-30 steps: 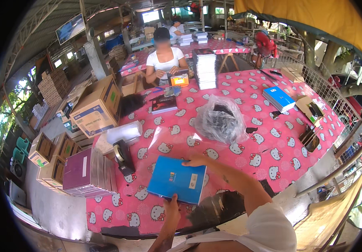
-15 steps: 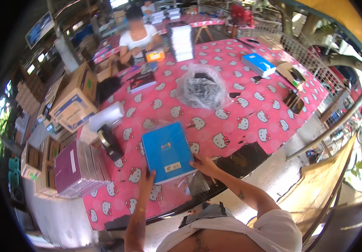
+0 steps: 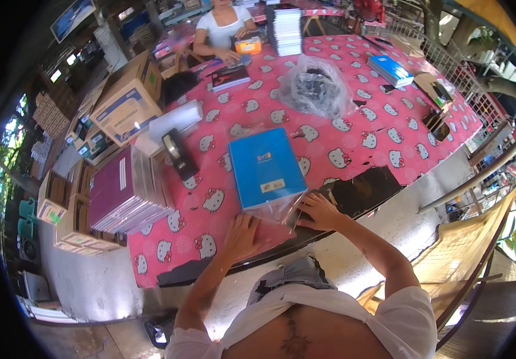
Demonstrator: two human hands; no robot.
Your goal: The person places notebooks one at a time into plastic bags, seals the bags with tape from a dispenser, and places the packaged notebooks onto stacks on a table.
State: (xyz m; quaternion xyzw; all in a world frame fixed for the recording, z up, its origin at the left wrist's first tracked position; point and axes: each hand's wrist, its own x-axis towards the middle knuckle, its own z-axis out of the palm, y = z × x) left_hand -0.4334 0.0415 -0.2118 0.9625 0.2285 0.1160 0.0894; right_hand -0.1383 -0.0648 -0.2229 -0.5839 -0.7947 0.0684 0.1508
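A blue spiral notebook lies on the pink patterned tablecloth in front of me, inside a clear plastic sleeve whose loose end reaches toward the table's near edge. My left hand rests on the sleeve's near left part, fingers stretched and apart. At the sleeve's near right corner lies my right hand, its fingers spread over the plastic and the dark bare patch of table. Neither hand grips the notebook.
At the left stand a stack of purple notebooks, a tape dispenser, a plastic roll and a cardboard box. A crumpled plastic bag and blue notebooks lie farther off. A person works across the table.
My hands have moved from the notebook's sides to the sleeve's loose near end, letting go of the notebook. The view has shifted, so the table sits higher and the things on it farther right.
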